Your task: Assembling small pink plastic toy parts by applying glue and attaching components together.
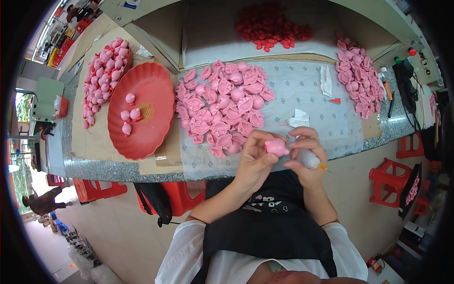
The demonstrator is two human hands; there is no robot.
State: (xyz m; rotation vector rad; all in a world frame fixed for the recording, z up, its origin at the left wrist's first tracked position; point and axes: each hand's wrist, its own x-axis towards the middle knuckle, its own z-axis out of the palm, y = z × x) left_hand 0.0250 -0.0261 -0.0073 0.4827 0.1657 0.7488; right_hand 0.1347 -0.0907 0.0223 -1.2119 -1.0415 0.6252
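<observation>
Pink toy (276,147) sits above the bench edge, just in front of the pink pile (222,106), clamped between thumb and fingers of the left hand (257,158). The toy's long axis runs roughly left to right, its free end facing the right hand (306,151). That hand is touching the toy's right side and is closed on a small white bottle (309,160) with an orange tip pointing away from the toy. The red tray (156,83) lies well left of the pile.
</observation>
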